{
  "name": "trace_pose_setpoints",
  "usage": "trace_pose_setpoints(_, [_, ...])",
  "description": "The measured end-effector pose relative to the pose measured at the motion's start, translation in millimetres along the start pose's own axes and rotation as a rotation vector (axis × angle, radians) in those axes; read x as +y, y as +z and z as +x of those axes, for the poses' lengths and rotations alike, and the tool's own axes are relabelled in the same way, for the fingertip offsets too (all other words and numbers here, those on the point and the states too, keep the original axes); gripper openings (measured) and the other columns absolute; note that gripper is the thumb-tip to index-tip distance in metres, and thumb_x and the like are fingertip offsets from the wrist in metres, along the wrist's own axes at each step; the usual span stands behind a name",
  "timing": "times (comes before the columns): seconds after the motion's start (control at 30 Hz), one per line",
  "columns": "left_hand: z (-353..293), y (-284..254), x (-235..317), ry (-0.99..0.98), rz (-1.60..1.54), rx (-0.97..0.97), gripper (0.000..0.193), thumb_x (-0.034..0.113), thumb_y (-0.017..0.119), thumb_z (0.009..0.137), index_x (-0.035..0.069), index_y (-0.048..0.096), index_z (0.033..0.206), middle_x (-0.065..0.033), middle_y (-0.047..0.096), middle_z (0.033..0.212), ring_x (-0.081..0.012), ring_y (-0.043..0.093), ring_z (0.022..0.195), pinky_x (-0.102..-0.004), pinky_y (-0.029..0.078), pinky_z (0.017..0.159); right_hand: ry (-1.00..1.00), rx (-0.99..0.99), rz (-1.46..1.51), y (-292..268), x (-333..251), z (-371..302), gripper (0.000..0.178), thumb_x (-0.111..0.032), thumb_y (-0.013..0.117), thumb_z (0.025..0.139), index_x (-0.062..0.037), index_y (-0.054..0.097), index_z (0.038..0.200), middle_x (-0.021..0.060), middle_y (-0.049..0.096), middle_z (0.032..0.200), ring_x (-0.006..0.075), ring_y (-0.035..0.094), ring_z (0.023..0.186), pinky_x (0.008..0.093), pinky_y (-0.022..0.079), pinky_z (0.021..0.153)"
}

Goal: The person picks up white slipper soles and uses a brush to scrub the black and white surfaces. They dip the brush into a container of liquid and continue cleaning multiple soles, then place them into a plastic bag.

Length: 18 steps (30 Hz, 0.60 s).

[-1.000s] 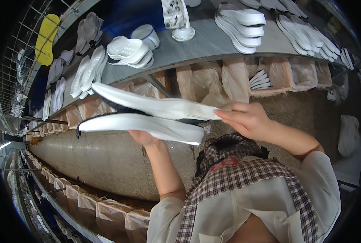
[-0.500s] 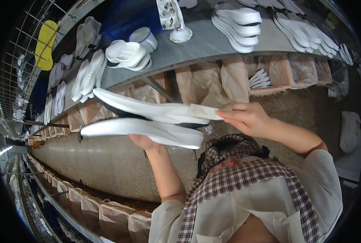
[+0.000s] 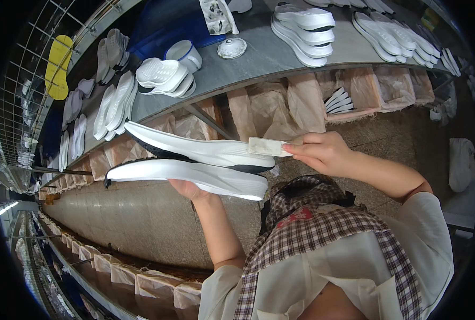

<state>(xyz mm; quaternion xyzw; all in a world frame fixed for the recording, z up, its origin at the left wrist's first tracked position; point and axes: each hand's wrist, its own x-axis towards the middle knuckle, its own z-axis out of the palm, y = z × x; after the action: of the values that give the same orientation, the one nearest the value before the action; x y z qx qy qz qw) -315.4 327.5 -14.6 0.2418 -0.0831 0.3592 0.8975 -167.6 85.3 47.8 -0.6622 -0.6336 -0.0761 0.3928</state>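
- Soles (image 3: 229, 184) up in the air, two white ones, on the near side of the counter (image 3: 253, 58), black showing between them!
- Left hand (image 3: 188, 189) in there, grasping the near sole (image 3: 184, 172) from its near side; whether it has the far sole (image 3: 195, 147) too, can't tell.
- Right hand (image 3: 321, 153) pinching a pale block (image 3: 264, 145) by its right end, the block overlapping the far sole's right end; contact there, can't tell.
- Over on the counter, mug (image 3: 191, 58) at left, lid (image 3: 231, 48) to its right, sole stack (image 3: 304, 37) farther right.
- Lined bins (image 3: 305, 104) below, yellow insole (image 3: 59, 66) at far left!
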Motion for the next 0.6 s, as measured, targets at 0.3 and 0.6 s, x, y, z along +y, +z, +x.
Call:
trace_pose_setpoints(0.3, [-2,-4,5,-0.063,-0.033,-0.021,0.06,0.049,0.05,0.089,0.004,0.047,0.128,-0.013,0.054,0.126,-0.0269,0.054,0.113,-0.0427,0.045,0.098,0.039,-0.024,-0.071,3,0,-3,0.039,-0.011,0.068,0.075,-0.0146,0.064,0.114,0.0039,0.049,0.065,0.0188,0.051,0.051,0.0311,0.041,0.043])
trace_pose_setpoints(0.6, [0,-11,4,-0.097,-0.178,-0.068,0.065,0.054,0.048,0.088,0.011,0.039,0.137,-0.0094,0.046,0.134,-0.0286,0.048,0.12,-0.0456,0.042,0.101,0.062,-0.061,-0.102,5,3,-4,0.038,-0.01,0.069,0.075,-0.0139,0.065,0.113,0.0037,0.052,0.067,0.0173,0.053,0.051,0.0293,0.042,0.043])
